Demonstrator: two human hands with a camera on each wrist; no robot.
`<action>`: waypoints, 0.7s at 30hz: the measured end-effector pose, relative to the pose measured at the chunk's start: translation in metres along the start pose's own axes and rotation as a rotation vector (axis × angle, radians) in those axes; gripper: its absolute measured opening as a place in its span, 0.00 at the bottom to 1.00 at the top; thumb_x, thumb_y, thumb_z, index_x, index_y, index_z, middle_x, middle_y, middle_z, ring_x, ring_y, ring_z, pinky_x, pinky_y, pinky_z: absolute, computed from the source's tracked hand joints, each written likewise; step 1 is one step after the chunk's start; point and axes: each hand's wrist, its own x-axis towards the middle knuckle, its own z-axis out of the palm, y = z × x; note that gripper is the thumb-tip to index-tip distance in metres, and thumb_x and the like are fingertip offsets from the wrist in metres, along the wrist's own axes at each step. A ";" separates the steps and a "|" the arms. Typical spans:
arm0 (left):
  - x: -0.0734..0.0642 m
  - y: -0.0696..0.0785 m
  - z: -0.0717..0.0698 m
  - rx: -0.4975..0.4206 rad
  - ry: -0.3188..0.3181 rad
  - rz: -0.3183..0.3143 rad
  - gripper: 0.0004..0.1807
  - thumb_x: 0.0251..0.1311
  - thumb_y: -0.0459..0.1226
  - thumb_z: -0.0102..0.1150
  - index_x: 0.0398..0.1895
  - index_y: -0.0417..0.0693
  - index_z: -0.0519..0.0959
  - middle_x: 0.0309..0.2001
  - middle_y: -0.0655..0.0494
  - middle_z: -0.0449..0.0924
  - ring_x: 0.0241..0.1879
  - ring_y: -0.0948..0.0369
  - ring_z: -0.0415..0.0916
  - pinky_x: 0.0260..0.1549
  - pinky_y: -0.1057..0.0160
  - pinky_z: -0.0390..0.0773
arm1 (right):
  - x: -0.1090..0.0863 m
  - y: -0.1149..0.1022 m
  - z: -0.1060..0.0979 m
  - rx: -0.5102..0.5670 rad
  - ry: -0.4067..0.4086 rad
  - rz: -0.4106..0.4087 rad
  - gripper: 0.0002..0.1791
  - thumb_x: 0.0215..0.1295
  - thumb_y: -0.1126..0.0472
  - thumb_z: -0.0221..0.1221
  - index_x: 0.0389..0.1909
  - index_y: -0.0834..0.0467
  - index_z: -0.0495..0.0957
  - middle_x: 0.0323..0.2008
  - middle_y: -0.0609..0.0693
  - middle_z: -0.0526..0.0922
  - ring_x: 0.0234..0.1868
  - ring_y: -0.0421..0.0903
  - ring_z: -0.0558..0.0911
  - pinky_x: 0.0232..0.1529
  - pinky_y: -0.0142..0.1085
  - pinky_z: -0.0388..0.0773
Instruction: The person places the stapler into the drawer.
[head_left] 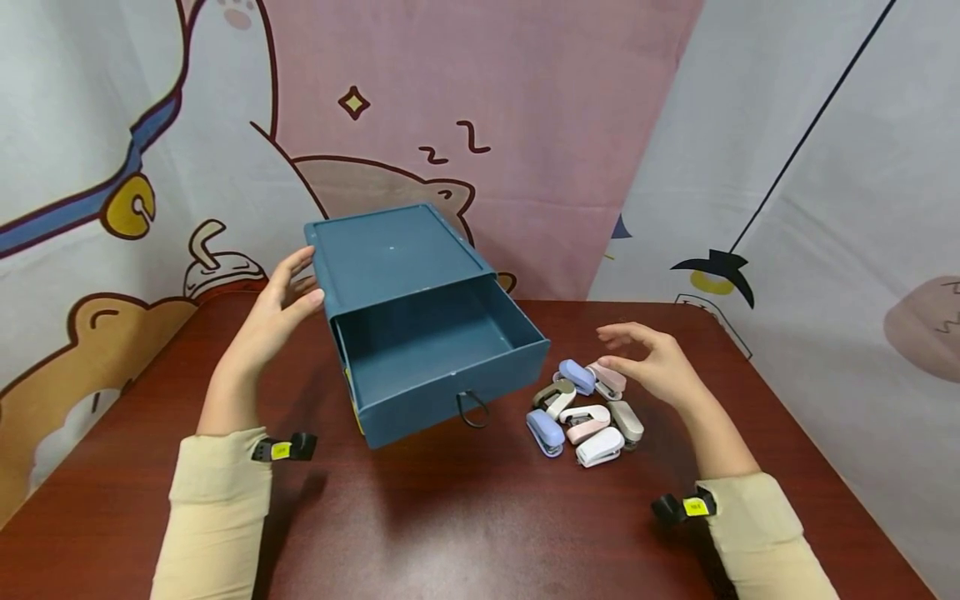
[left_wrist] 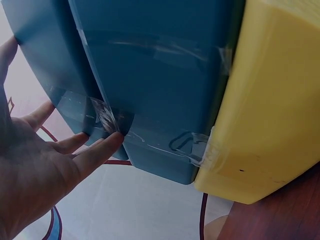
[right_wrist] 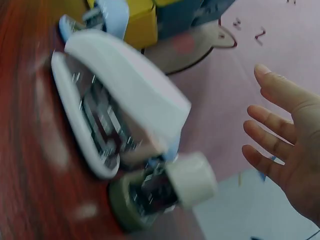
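A blue drawer box (head_left: 397,262) has its front drawer (head_left: 427,408) pulled out, its inside bare, with a small dark loop handle (head_left: 472,410) on the front. My left hand (head_left: 272,317) is at the box's left side; in the left wrist view its spread fingertips touch the blue side wall. Several mini staplers (head_left: 588,422) in white, pink, lilac and grey-green lie in a cluster to the right of the drawer. Just over the far right of this cluster is my right hand (head_left: 660,367), fingers loosely bent and holding nothing.
Beneath the blue box sits a yellow one (left_wrist: 270,100), fixed to it with clear tape (left_wrist: 165,150). Everything stands on a dark red wooden table (head_left: 465,542). A printed curtain (head_left: 555,125) with cartoon animals hangs behind the table.
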 end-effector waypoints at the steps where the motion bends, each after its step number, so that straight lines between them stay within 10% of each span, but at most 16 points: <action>1: 0.000 0.000 0.000 0.000 0.000 0.000 0.38 0.70 0.37 0.49 0.77 0.52 0.43 0.74 0.47 0.42 0.70 0.44 0.48 0.60 0.52 0.64 | 0.000 0.009 0.000 -0.001 -0.010 0.020 0.22 0.57 0.69 0.67 0.53 0.63 0.78 0.48 0.59 0.81 0.45 0.53 0.79 0.41 0.30 0.72; 13: 0.000 0.000 0.000 -0.005 0.001 -0.002 0.37 0.70 0.38 0.49 0.77 0.53 0.43 0.74 0.48 0.42 0.70 0.43 0.48 0.60 0.53 0.64 | -0.004 0.064 0.003 0.014 -0.113 0.139 0.27 0.57 0.61 0.68 0.58 0.63 0.75 0.49 0.61 0.80 0.48 0.54 0.78 0.43 0.41 0.75; 21: 0.000 0.001 0.001 -0.004 0.000 -0.002 0.38 0.70 0.38 0.49 0.77 0.53 0.43 0.74 0.47 0.41 0.70 0.44 0.48 0.61 0.49 0.62 | -0.009 0.052 0.003 0.056 -0.187 0.185 0.28 0.59 0.67 0.65 0.60 0.70 0.71 0.49 0.66 0.78 0.49 0.59 0.77 0.41 0.34 0.75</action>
